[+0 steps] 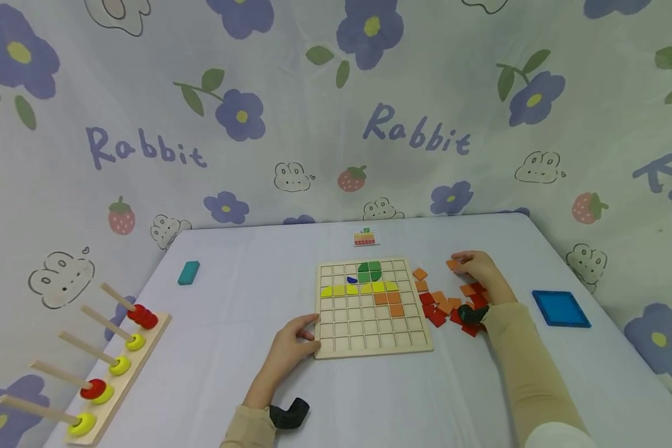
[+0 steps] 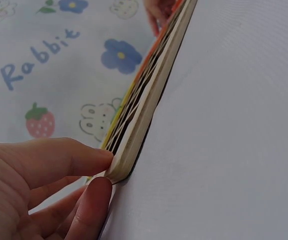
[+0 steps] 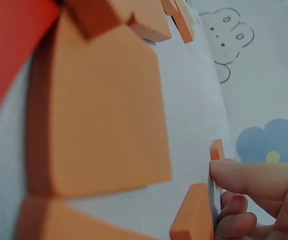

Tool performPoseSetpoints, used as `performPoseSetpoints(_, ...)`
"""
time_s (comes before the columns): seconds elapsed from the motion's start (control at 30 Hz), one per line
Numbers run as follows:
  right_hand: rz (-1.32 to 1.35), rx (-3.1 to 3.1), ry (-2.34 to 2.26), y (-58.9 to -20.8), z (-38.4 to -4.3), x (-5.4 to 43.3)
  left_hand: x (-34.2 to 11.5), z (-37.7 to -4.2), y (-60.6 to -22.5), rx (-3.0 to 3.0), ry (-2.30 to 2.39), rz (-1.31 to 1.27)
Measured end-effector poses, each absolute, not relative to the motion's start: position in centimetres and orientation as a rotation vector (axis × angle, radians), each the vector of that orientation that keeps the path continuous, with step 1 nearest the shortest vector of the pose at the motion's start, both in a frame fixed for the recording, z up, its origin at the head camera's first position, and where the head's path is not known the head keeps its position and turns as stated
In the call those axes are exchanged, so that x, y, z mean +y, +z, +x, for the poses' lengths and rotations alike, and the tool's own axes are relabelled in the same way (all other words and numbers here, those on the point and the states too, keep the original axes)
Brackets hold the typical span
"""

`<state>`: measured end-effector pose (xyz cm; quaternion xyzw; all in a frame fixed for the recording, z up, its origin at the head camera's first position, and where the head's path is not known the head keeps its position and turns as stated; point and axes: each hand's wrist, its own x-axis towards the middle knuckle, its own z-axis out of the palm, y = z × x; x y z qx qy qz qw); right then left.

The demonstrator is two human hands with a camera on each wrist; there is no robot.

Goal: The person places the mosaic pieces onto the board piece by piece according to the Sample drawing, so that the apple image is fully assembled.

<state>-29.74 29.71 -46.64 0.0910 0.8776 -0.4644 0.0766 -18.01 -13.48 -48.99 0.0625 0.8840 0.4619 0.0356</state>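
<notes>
A wooden grid board [image 1: 347,333] lies flat on the table. Set in its cells are green pieces [image 1: 369,272], a dark blue piece [image 1: 352,280], a row of yellow pieces [image 1: 351,289] and several orange tiles [image 1: 396,310]. At the board's left side my left hand [image 1: 291,345] grips the edge near the front corner, thumb and finger [image 2: 68,160] against the wood. To the right, my right hand [image 1: 480,271] pinches an orange square tile [image 1: 452,264] beyond the loose pile. Only part of that tile [image 3: 217,150] shows in the right wrist view.
Loose red tiles [image 1: 437,318] and orange tiles [image 1: 420,274] lie right of the board. A small picture card [image 1: 365,236] is behind it. A blue tray [image 1: 561,308] lies far right, a teal block [image 1: 188,272] at left, and a peg stand [image 1: 140,361] with rings at front left.
</notes>
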Motion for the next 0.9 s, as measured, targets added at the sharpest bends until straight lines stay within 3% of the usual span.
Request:
performPoseSetpoints(0.67,0.244,2.654,-1.422,-46.4,-29.5,29.5,-13.4,-18.0,-48.9,2.721,1.43,0.19)
performPoseSetpoints(0.9,0.218,2.422,-1.608,-45.2,-29.1,27.1,-13.5,-18.0,-48.8,2.715,1.428,0.195)
